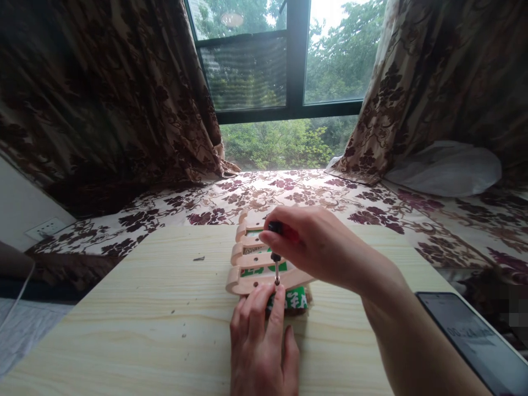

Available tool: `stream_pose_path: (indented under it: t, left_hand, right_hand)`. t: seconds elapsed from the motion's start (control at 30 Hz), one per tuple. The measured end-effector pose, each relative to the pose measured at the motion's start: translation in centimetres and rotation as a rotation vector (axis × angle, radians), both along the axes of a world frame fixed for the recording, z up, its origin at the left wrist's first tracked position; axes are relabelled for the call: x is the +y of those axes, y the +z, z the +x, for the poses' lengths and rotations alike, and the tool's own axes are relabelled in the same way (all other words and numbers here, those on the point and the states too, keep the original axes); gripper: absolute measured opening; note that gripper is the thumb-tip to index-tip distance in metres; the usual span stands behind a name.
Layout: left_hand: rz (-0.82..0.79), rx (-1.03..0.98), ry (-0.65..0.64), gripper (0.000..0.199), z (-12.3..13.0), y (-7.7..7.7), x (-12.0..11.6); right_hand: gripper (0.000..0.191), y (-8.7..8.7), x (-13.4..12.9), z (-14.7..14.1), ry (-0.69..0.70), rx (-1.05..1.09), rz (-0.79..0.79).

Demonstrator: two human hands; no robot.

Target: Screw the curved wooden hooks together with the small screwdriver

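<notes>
The right hand [311,239]'s grip closes around a screwdriver [276,263], upright to meet a screw. The left hand [262,344], fingers flat, seems to steady the slatted wooden piece [247,286] on the surface [136,319].

Dark-framed window panes [295,66] at top centre show green trees [342,52] outside; brown floral curtains [157,93] hang on both sides, and a matching floral cloth [280,190] spreads across the middle beneath them. A white plastic bag [447,168] lies at right, below the curtain; a smartphone [462,338] with lit digits rests at lower right; a white wall socket plate [45,228] sits at left.
</notes>
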State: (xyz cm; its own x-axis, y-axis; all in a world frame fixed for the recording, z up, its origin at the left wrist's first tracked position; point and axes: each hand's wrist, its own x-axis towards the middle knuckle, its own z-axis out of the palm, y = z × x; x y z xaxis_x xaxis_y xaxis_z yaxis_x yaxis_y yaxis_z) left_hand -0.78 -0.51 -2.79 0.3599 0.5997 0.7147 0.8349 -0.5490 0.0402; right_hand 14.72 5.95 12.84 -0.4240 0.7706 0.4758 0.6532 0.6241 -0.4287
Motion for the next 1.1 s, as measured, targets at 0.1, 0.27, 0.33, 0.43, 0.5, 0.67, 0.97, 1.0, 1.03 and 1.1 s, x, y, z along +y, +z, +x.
stream_pose_path:
  t: [0.1, 0.27, 0.33, 0.43, 0.5, 0.67, 0.97, 1.0, 1.03, 1.1]
  left_hand:
    - [0.005, 0.001, 0.001, 0.055, 0.0, -0.1, 0.0]
    - [0.008, -0.003, 0.001, 0.056, 0.0, -0.1, 0.1]
    - [0.010, -0.001, 0.000, 0.055, 0.0, -0.1, 0.1]
    - [0.012, -0.001, 0.003, 0.055, 0.0, -0.1, 0.1]
    - [0.011, 0.002, 0.004, 0.055, -0.1, -0.1, 0.1]
    - [0.006, 0.002, 0.009, 0.055, 0.0, -0.1, 0.0]
    - [0.009, 0.004, 0.008, 0.055, 0.0, -0.2, 0.1]
    - [0.008, 0.003, 0.011, 0.055, 0.0, -0.2, 0.1]
    - [0.010, 0.003, 0.012, 0.054, 0.0, -0.1, 0.0]
    - [0.015, 0.003, 0.013, 0.054, 0.0, -0.1, 0.0]
  right_hand:
    - [0.016, 0.1, -0.2, 0.0, 0.053, 0.012, -0.019]
    - [0.019, -0.2, 0.0, 0.2, 0.134, 0.050, -0.049]
    - [0.020, -0.4, 0.3, 0.3, 0.114, 0.065, -0.029]
    - [0.023, -0.6, 0.5, 0.3, 0.050, 0.050, -0.004]
    - [0.024, -0.6, 0.5, 0.2, 0.012, 0.029, 0.009]
    - [0.012, -0.4, 0.3, 0.1, 0.087, 0.042, -0.008]
    - [0.018, -0.8, 0.9, 0.3, 0.178, 0.094, -0.061]
    - [0.019, -0.9, 1.0, 0.3, 0.141, 0.091, -0.051]
    - [0.020, -0.9, 1.1, 0.2, 0.104, 0.083, -0.042]
    - [0.023, -0.9, 1.1, 0.1, 0.042, 0.057, -0.022]
